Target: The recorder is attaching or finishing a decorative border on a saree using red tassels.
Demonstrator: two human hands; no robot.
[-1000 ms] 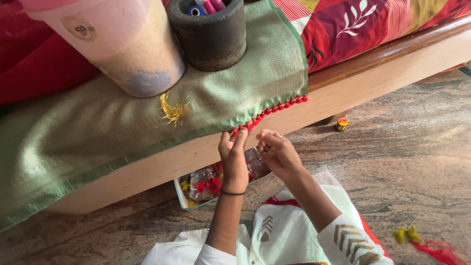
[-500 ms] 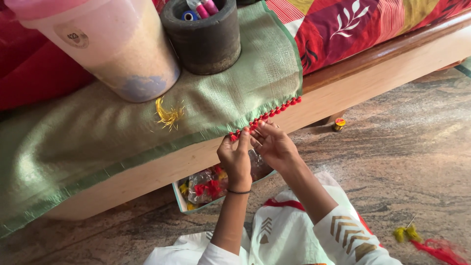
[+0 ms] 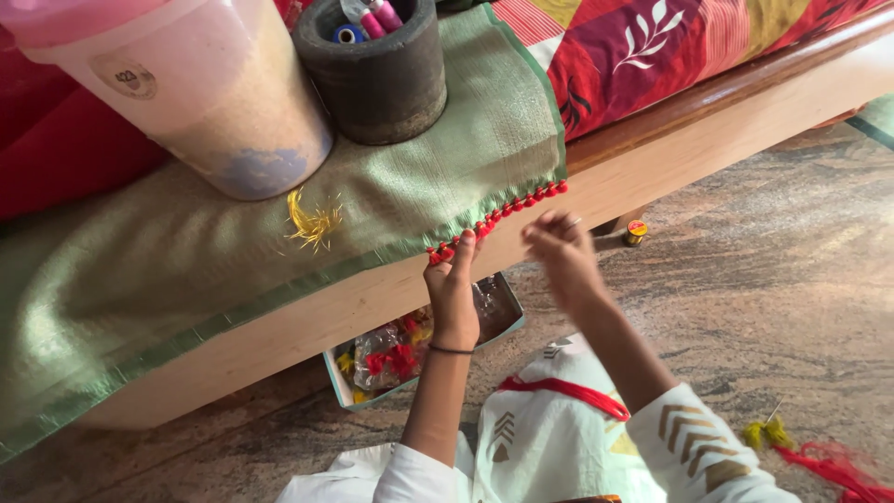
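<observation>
A green cloth [image 3: 233, 251] hangs over a wooden bed edge, with a row of small red tassels [image 3: 507, 212] along its hem. My left hand [image 3: 454, 284] pinches that hem at the lower end of the tassel row. My right hand [image 3: 559, 250] hovers a little to the right of it, blurred, fingers curled; whether it holds a thread or needle I cannot tell. Loose yellow threads [image 3: 312, 224] lie on the cloth.
A pale plastic tub [image 3: 214, 102] and a dark round pot with thread spools [image 3: 377, 70] stand on the cloth. A small box of red and yellow bits [image 3: 410, 345] sits under the bed. A small spool [image 3: 635, 231] and red and yellow tassels [image 3: 810, 452] lie on the stone floor.
My right hand has pulled away to the right from my left hand. My left hand has stayed at the tasselled hem.
</observation>
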